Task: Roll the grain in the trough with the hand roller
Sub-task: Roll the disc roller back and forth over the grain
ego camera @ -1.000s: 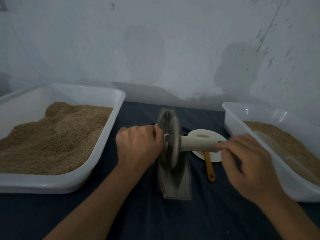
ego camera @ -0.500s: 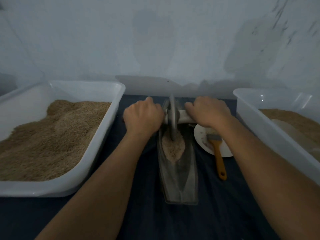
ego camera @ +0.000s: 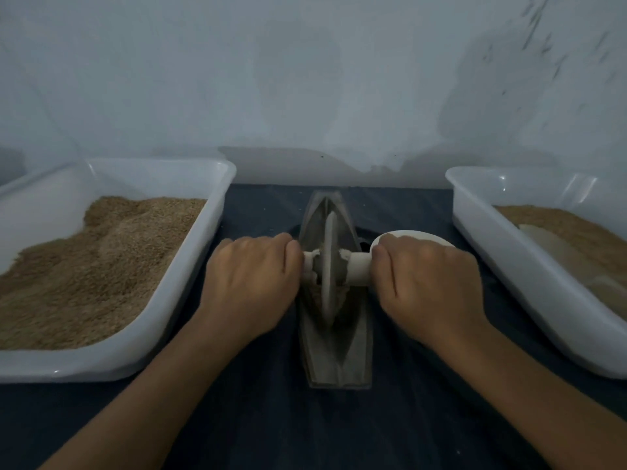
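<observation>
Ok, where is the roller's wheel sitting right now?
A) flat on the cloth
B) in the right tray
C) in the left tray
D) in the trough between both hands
D: the wheel stands upright in the trough, with the left hand and right hand gripping its handle ends.

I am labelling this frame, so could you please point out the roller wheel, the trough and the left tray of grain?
roller wheel (ego camera: 328, 276): head view, on the disc's edge.
trough (ego camera: 356, 354): head view, on its bare near wall.
left tray (ego camera: 217, 205): head view, on its white right wall.
</observation>
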`<state>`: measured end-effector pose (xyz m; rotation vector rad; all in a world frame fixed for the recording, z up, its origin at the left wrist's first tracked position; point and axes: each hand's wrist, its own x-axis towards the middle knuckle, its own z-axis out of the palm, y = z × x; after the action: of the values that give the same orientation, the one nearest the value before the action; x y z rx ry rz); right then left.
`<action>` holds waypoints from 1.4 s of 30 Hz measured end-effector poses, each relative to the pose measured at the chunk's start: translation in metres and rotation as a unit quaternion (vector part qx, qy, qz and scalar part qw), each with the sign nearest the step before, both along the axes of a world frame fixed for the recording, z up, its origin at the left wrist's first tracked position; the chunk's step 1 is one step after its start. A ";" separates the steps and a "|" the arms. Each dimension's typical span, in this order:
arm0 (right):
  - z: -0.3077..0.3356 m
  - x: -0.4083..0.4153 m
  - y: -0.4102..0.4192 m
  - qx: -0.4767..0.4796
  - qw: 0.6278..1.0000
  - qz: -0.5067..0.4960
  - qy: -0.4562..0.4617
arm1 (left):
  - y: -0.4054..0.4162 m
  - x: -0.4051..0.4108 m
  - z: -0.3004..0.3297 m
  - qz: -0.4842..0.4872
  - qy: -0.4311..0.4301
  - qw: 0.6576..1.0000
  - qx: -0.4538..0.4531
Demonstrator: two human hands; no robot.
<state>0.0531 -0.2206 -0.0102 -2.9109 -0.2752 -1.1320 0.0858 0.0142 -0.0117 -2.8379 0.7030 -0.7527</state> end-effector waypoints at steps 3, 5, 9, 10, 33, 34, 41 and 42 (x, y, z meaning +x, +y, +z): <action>0.007 0.029 0.006 -0.021 0.999 -0.038 0.015 | -0.009 0.026 0.002 0.056 0.033 0.998 0.004; 0.016 0.063 0.004 -0.023 0.997 -0.054 0.058 | -0.019 0.054 0.003 0.096 0.038 0.994 -0.020; 0.031 0.117 -0.005 -0.076 0.974 -0.040 0.208 | -0.028 0.104 0.017 0.153 0.165 0.965 -0.138; 0.033 0.121 -0.004 -0.081 0.972 -0.039 0.219 | -0.028 0.106 0.018 0.155 0.174 0.962 -0.145; 0.026 0.109 -0.007 -0.054 0.978 -0.034 0.198 | -0.032 0.096 0.016 0.169 0.157 0.955 -0.188; 0.026 0.104 -0.005 -0.059 0.980 -0.034 0.188 | -0.031 0.090 0.016 0.164 0.137 0.962 -0.169; 0.008 0.009 0.007 -0.024 0.998 -0.024 0.060 | -0.005 0.006 -0.005 0.047 -0.012 0.994 -0.095; 0.007 0.000 0.007 -0.014 0.999 -0.011 0.047 | -0.003 -0.002 -0.005 0.051 -0.014 0.990 -0.131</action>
<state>0.0535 -0.2137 -0.0034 -2.9888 -0.2604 -0.9987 0.0833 0.0115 -0.0167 -3.0601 0.4833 -0.9284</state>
